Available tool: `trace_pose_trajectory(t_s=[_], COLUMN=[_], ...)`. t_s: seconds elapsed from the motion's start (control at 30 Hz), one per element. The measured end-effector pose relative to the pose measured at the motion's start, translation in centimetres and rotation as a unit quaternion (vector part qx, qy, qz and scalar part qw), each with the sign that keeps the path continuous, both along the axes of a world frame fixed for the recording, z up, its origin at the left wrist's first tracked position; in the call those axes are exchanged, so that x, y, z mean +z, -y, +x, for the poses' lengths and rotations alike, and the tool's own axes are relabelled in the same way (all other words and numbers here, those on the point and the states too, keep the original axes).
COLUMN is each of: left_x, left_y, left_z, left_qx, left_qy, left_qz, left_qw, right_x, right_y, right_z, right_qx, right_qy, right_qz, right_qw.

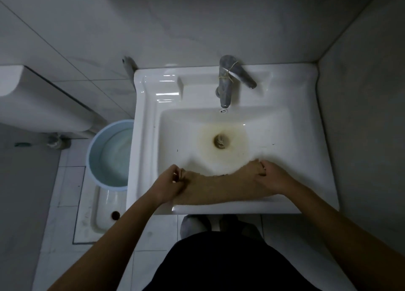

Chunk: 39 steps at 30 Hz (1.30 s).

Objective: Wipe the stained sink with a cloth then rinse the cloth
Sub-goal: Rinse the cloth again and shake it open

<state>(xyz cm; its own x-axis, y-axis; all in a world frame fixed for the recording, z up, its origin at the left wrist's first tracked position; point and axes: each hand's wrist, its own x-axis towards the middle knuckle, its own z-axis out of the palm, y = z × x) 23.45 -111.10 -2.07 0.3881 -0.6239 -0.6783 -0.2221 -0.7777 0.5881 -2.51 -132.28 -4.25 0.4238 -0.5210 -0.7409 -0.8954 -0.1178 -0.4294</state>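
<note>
A white rectangular sink (pixel 149 141) fills the middle of the view, with a yellow-brown stain ring around its drain (pixel 222 140). A tan cloth (pixel 219 188) is stretched across the sink's near rim and dips into the basin. My left hand (pixel 175 181) pinches the cloth's left corner. My right hand (pixel 270 176) grips its right corner. A grey metal faucet (pixel 226 87) stands at the back of the sink, with a rubber band round its handle; no water runs from it.
A light blue bucket (pixel 94 159) holding water stands on the floor left of the sink. Below it lies a white squat toilet pan (pixel 103 211). A white cistern (pixel 32 98) hangs at far left. Walls close in behind and on the right.
</note>
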Motion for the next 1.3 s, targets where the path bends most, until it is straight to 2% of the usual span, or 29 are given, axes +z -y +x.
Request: trace_pose_trajectory(t_s=[0.1,0.23,0.33,0.53,0.63,0.73,0.8,0.87,0.93,1.03,1.1,1.2,1.27,1.3], left_x=[-1.0,-1.5,-1.8,-2.3,-2.3,-1.8,-2.0,-2.4,-3.1,-3.2,-3.2,-3.2,-2.8,-2.4], left_y=[0.7,0.5,-0.2,0.3,0.7,1.3,1.0,0.3,-0.6,-1.9,-3.1,-4.6,-5.3,-5.4], left_z=[0.1,-0.3,-0.8,-1.1,-1.0,-1.6,-1.9,-1.9,-1.6,-1.2,-1.1,-1.5,-1.6,-1.5], left_qx=[0.000,0.005,0.003,-0.002,-0.052,-0.147,-0.211,-0.256,-0.285,-0.302,-0.303,-0.296,-0.280,-0.254], left_qy=[0.095,0.146,0.175,0.259,0.302,0.339,0.372,0.369,0.335,0.262,0.282,0.345,0.334,0.310], left_qz=[0.012,0.042,0.050,0.047,0.063,0.072,0.046,-0.023,-0.082,-0.095,-0.105,-0.116,-0.128,-0.139], left_qw=[0.995,0.988,0.983,0.965,0.950,0.926,0.903,0.893,0.894,0.911,0.904,0.883,0.891,0.906], right_x=[-0.6,-1.2,-1.4,-1.1,-1.2,-0.6,-0.6,-1.0,-1.2,-1.0,-0.3,1.7,2.9,3.0], right_y=[-0.3,-0.8,-1.3,-0.9,-1.4,-1.6,-1.3,-1.2,-1.5,-1.8,-1.9,-3.1,-4.8,-5.8], right_z=[0.6,1.7,2.4,2.7,2.3,2.7,3.0,3.2,3.4,4.6,6.2,9.8,12.6,13.7], right_qx=[0.027,0.093,0.102,0.062,0.098,0.117,0.094,0.056,0.022,-0.055,-0.101,-0.151,-0.136,-0.110], right_qy=[-0.008,-0.040,-0.081,-0.103,-0.146,-0.185,-0.160,-0.125,-0.100,-0.024,0.049,0.123,0.150,0.153], right_qz=[-0.065,-0.098,-0.118,-0.057,-0.085,-0.102,-0.074,-0.030,-0.032,-0.063,-0.055,0.010,0.079,0.130], right_qw=[0.997,0.990,0.984,0.991,0.981,0.971,0.980,0.990,0.994,0.996,0.992,0.981,0.976,0.973])
